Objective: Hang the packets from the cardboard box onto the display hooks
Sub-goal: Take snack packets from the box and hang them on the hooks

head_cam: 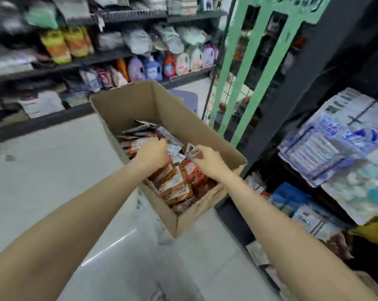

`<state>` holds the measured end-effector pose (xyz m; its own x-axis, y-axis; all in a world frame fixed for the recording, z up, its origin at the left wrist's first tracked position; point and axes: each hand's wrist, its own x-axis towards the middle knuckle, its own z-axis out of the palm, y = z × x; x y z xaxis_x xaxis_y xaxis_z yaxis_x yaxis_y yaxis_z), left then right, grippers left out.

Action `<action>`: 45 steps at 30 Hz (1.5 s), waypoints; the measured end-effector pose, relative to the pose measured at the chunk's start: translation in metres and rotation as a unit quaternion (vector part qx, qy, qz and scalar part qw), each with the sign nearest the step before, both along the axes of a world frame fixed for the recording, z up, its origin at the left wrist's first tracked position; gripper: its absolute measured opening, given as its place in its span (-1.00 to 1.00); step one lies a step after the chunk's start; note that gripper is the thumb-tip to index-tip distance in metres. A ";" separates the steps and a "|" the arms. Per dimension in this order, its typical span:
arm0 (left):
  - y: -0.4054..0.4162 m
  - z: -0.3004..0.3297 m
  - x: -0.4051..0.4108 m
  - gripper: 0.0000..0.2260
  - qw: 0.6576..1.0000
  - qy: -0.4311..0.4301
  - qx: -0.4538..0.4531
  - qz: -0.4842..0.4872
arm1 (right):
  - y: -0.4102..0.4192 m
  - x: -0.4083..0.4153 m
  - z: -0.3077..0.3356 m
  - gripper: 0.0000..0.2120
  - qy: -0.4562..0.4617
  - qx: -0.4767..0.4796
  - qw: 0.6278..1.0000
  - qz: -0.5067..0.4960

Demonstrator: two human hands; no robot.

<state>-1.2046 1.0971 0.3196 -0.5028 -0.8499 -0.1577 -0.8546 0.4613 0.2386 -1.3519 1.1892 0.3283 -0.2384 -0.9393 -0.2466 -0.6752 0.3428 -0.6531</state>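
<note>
An open cardboard box (144,105) stands on the floor, filled with several orange, brown and white packets (175,183). Both my hands reach into it. My left hand (152,154) has its fingers curled down onto the packets near the middle of the box; whether it grips one is hidden. My right hand (206,160) pinches the top of a small packet (189,152) between thumb and fingers. A green display rack (259,83) with hanging goods stands behind the box to the right.
Dark shelves with detergent bottles (153,68) and bags run along the back. A black shelf unit (327,61) with wrapped goods (340,148) is close on the right. Pale tiled floor (53,170) lies left of and in front of the box.
</note>
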 end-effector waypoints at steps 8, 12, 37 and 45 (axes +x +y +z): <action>-0.071 -0.034 0.039 -0.63 0.975 -0.216 0.012 -0.046 | -0.085 0.051 -0.058 -0.39 -0.050 0.106 0.993 0.024; -0.079 -0.042 0.039 -0.74 0.967 -0.244 0.044 -0.055 | -0.109 0.063 -0.074 -0.53 -0.097 0.100 0.988 -0.060; -0.066 0.068 -0.029 -0.85 0.953 0.260 0.007 -0.153 | -0.054 -0.024 0.073 -0.86 -0.416 -0.156 0.847 -0.291; 0.014 0.161 -0.138 -0.87 0.895 0.336 -0.043 -0.289 | 0.059 -0.106 0.157 -0.74 -0.072 -0.236 0.943 -0.223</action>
